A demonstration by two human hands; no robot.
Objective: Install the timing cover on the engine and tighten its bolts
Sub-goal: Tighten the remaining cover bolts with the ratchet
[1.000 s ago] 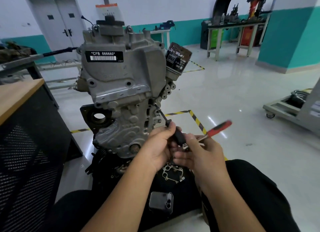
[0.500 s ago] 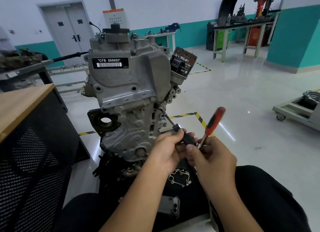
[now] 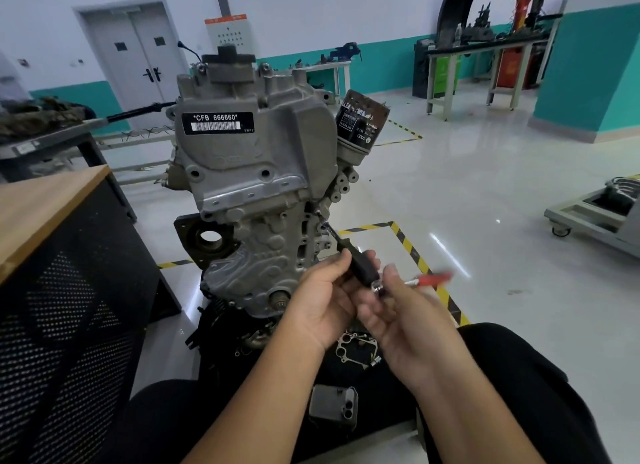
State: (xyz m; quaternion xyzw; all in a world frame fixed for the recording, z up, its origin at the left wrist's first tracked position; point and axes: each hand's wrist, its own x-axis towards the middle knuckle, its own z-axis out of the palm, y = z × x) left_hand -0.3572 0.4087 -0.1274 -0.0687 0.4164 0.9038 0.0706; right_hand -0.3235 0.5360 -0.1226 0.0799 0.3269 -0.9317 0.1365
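The engine (image 3: 256,200) stands upright in front of the seated person, and the grey timing cover (image 3: 249,173) sits on its near face, with a black label plate (image 3: 217,123) reading "CFB 666660" high on it. The cover's long axis runs from top to bottom.

A ratchet wrench (image 3: 360,271) with a black extension bar is set on a bolt (image 3: 322,224) at the right edge of the cover, above and beyond the fingertips of both hands. The bar's long axis is diagonal: its far end points up and left into the engine, and its near end comes down and right to the ratchet head between the two hands. The red handle (image 3: 434,277) points to the right, nearly horizontal, and it is blurred.

The left hand (image 3: 323,299) has its fingers curled, with thumb and fingertips pinching the black bar just above the ratchet head. The right hand (image 3: 403,320) is at the ratchet head with the fingers loosely bent; because of blur I cannot tell exactly how they grip the handle.

Below the fingers, a metal gasket (image 3: 356,350) lies on dark cloth, and nearer the person a phone (image 3: 334,405) lies face down. An oil filter (image 3: 362,121) sticks out at the engine's upper right.
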